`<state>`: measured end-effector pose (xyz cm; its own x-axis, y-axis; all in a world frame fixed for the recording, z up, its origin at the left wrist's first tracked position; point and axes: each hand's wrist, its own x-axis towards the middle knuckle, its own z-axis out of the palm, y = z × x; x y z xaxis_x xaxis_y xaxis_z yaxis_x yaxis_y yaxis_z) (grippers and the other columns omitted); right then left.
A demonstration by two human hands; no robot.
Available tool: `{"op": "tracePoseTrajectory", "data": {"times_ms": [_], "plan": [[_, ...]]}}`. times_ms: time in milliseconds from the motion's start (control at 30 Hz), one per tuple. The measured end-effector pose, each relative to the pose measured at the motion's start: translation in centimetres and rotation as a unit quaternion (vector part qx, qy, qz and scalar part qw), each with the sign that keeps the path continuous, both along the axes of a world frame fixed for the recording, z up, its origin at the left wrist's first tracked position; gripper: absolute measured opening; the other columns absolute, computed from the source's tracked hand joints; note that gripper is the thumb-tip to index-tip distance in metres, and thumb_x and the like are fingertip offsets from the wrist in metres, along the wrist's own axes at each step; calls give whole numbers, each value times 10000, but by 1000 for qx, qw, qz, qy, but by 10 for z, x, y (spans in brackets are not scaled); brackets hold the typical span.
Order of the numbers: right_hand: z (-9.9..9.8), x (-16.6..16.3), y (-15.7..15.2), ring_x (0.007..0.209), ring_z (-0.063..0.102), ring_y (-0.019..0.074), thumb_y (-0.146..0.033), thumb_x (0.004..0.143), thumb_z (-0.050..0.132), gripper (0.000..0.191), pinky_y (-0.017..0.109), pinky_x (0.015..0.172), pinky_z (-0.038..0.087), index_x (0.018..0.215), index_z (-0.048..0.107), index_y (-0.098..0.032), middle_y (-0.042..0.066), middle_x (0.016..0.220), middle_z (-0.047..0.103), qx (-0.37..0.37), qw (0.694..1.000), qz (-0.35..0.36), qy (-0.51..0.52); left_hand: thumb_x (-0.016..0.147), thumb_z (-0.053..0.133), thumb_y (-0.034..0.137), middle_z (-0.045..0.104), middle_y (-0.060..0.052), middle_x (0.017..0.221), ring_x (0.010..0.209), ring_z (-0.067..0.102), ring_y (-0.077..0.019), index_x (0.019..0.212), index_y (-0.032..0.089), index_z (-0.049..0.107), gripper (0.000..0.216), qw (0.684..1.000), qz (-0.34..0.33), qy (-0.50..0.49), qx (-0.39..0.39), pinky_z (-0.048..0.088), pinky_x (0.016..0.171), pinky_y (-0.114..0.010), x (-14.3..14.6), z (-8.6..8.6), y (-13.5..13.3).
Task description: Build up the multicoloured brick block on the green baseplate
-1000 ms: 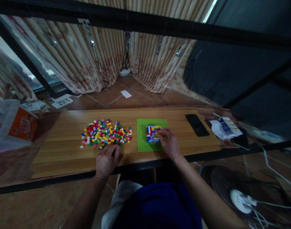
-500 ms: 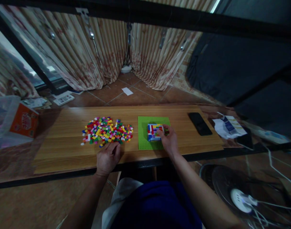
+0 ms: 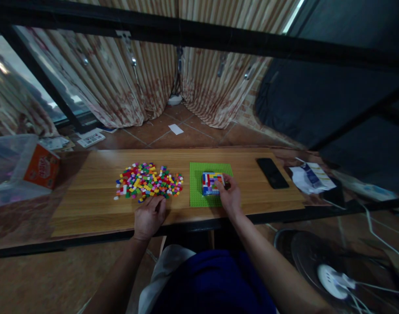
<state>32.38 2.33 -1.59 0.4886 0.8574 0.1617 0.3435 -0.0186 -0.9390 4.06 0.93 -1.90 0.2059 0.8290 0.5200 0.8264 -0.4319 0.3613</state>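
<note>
A pile of small coloured bricks [image 3: 149,183] lies on the wooden table [image 3: 88,205]. To its right sits a green baseplate [image 3: 199,198] with a small block of stacked multicoloured bricks [image 3: 210,182] on it. My left hand [image 3: 149,216] rests on the table at the near edge of the pile, its fingers curled down against the wood. My right hand [image 3: 230,196] is on the baseplate, its fingertips pressed against the right side of the stacked block.
A black phone [image 3: 272,172] lies right of the baseplate, with crumpled paper packaging [image 3: 309,178] beyond it. An orange carton [image 3: 41,166] in a clear bin stands at far left. A fan [image 3: 327,270] and cables sit on the floor at right. Curtains hang behind.
The view has shifted slightly. My right hand's fingers have moved a little along the right side of the stacked block. My left hand has stayed at the pile's edge.
</note>
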Motion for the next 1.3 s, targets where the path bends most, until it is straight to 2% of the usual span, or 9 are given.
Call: {"op": "tracePoseTrajectory", "data": {"times_ms": [100, 200, 367, 500, 600, 700, 767, 1000, 1300], "plan": [[3, 1, -3, 815, 629, 202, -541, 769, 607, 530, 339, 716, 505, 1133, 574, -157, 94, 958, 673, 25, 997, -12, 67, 916, 496, 285, 707, -34, 797, 749, 664, -170, 864, 197, 647, 183, 1000, 8, -6, -5, 487, 687, -265, 0, -1, 0], [7, 5, -8, 782, 612, 173, -586, 800, 538, 498, 305, 690, 483, 1066, 592, -169, 60, 910, 662, 47, 989, -68, 122, 920, 486, 306, 710, -35, 811, 772, 668, -175, 879, 200, 654, 203, 1000, 10, -17, -21, 492, 707, -271, 0, -3, -1], [21, 7, -22, 719, 584, 142, -580, 797, 558, 465, 263, 635, 437, 1001, 639, -169, 36, 857, 657, 51, 984, -112, 131, 928, 474, 308, 710, -40, 821, 777, 667, -173, 888, 198, 660, 220, 999, 6, -32, -37, 496, 723, -276, 1, -3, -1], [32, -14, -34, 796, 626, 175, -509, 837, 561, 373, 312, 710, 477, 974, 664, -178, 56, 885, 693, 59, 994, -46, 81, 924, 487, 297, 713, -38, 826, 774, 664, -173, 880, 202, 662, 203, 999, 13, -34, -39, 492, 713, -278, 2, -3, -2], [36, -40, -41, 883, 636, 193, -416, 869, 555, 263, 355, 803, 489, 947, 686, -201, 62, 945, 700, 54, 997, 59, -3, 925, 490, 297, 712, -39, 825, 781, 666, -176, 888, 202, 662, 200, 998, 17, -34, -42, 493, 712, -277, 2, -3, -3], [34, -63, -42, 871, 630, 185, -321, 887, 534, 203, 339, 795, 493, 943, 698, -215, 60, 953, 679, 34, 979, 175, -101, 926, 488, 296, 709, -42, 821, 787, 664, -175, 889, 201, 662, 201, 998, 17, -36, -40, 494, 718, -274, 2, -3, -3], [31, -76, -38, 876, 627, 188, -266, 893, 515, 200, 337, 798, 497, 955, 699, -219, 61, 946, 668, 21, 964, 221, -147, 928, 484, 294, 707, -44, 815, 778, 660, -172, 884, 200, 660, 204, 998, 16, -37, -39, 494, 720, -273, 2, -2, -3], [19, -96, -8, 940, 610, 215, -143, 880, 473, 245, 360, 879, 488, 971, 689, -218, 74, 991, 662, -12, 937, 232, -261, 927, 493, 272, 698, -36, 800, 763, 653, -166, 887, 198, 653, 180, 999, 13, -25, -25, 490, 707, -272, 2, -1, -4], [17, -107, 11, 938, 588, 236, -145, 877, 487, 218, 363, 882, 478, 967, 681, -188, 105, 986, 647, -42, 912, 235, -334, 933, 492, 273, 696, -38, 799, 761, 655, -165, 876, 200, 640, 175, 1000, 8, -15, -24, 489, 695, -268, 2, -1, -4]]}}
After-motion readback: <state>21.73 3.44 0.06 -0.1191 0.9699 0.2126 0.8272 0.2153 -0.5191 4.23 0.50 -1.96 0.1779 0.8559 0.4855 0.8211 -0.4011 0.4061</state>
